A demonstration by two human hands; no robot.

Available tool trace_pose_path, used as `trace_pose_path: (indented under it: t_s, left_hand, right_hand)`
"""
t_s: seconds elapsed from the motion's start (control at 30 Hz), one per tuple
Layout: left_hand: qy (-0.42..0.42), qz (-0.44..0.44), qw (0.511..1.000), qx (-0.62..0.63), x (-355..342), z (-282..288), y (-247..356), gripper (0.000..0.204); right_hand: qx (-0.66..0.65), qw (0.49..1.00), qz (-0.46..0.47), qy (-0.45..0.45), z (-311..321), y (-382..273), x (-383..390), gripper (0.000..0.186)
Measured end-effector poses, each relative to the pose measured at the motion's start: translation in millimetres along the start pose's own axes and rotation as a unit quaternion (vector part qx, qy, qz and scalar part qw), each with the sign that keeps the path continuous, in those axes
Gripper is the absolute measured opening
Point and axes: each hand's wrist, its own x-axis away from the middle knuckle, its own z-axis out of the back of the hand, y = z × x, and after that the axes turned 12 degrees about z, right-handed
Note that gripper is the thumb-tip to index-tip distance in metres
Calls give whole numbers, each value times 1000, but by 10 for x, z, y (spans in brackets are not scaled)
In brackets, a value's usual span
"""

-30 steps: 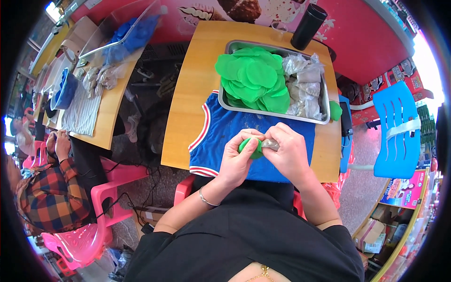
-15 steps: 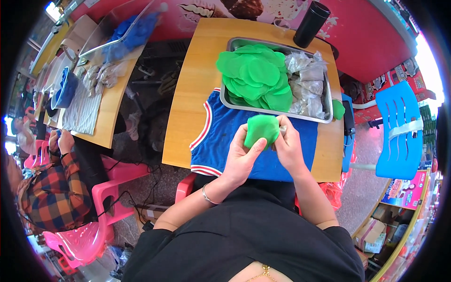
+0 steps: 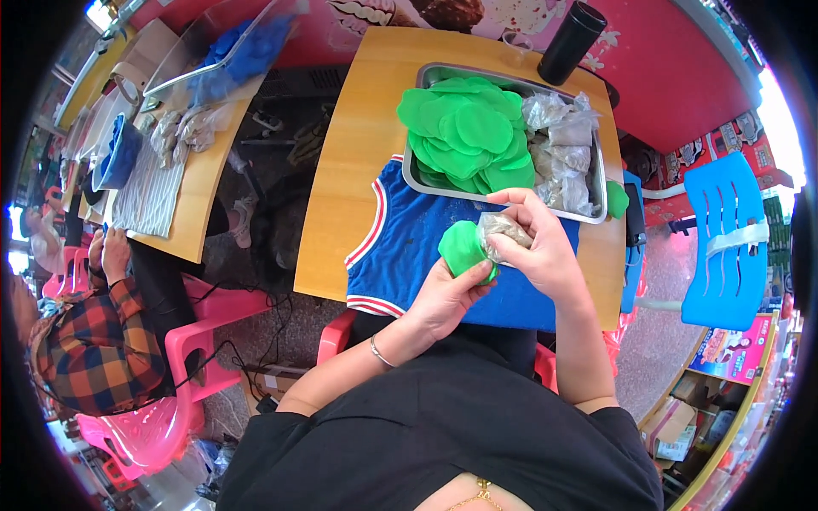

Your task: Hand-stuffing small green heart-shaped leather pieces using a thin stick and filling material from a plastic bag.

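Observation:
My left hand [image 3: 447, 298] is closed on a green round piece [image 3: 462, 244] of thin material. My right hand [image 3: 541, 247] grips a small clear bag [image 3: 503, 230] with greyish contents, right beside the green piece. Both hands are over a blue garment [image 3: 388, 238] with red and white trim, spread on the wooden table [image 3: 332, 196]. Above them a steel tray [image 3: 605, 196] holds a pile of green rounds [image 3: 464, 123] on its left and several similar bags [image 3: 571, 153] on its right.
A black cylinder bottle [image 3: 569, 43] stands behind the tray, a clear cup [image 3: 517, 47] beside it. At left, another table [image 3: 196, 221] bears bins and bags, with a co-worker in checked sleeves [image 3: 98, 341] seated at it. A blue chair [image 3: 724, 281] is at right.
My right hand has lifted and turned, bringing more of the bag into view. The green piece in my left hand rose and spread, then came lower and left of the bag.

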Motion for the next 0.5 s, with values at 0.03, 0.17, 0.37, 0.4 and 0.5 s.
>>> trace_pose_path:
  t_s: [0.03,0.17,0.37,0.4,0.5]
  left_hand:
    - [-7,9,1000,-5,16,-20,14,30]
    - [-6,2,1000,-16,3,53,49,31]
    - [-31,-11,999,-25,71,-14,73,35]
    - [-40,-17,999,-25,71,-19,95,35]
    - [-53,-30,998,-32,83,-38,169,37]
  right_hand:
    - [0,1000,-1,1,-3,-10,-3,41]
    - [-11,999,17,-49,28,6,7,42]
    - [93,993,34,-60,4,45,13,43]
    - [80,996,37,-28,-44,43,13,42]
    - [26,999,37,-8,-83,-19,58,38]
